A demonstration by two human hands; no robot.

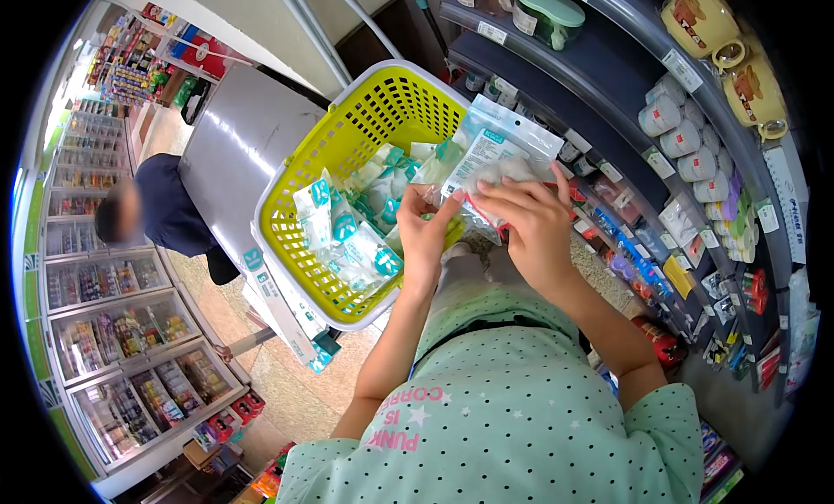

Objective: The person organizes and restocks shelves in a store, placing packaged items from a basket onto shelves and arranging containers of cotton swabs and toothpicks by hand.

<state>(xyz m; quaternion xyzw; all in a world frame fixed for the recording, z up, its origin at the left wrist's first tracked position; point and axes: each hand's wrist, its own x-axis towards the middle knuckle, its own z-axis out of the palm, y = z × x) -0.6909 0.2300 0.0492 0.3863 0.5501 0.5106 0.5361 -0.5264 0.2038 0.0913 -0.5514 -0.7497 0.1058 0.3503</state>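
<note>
"Where's the clear bag (499, 148)?"
"Between the two hands, its printed top pointing to about twelve o'clock from them."
"How are they set?"
"The left hand (421, 239), at the bag's seven o'clock, pinches its edge between thumb and fingers. The right hand (532, 222), at five o'clock, lays bent fingers across the lower part; I can't tell whether its thumb grips behind."
"Nearby?"
"The yellow-green basket (369, 104) of packets (347, 230) at ten, shelves (599, 78) at two."
</note>
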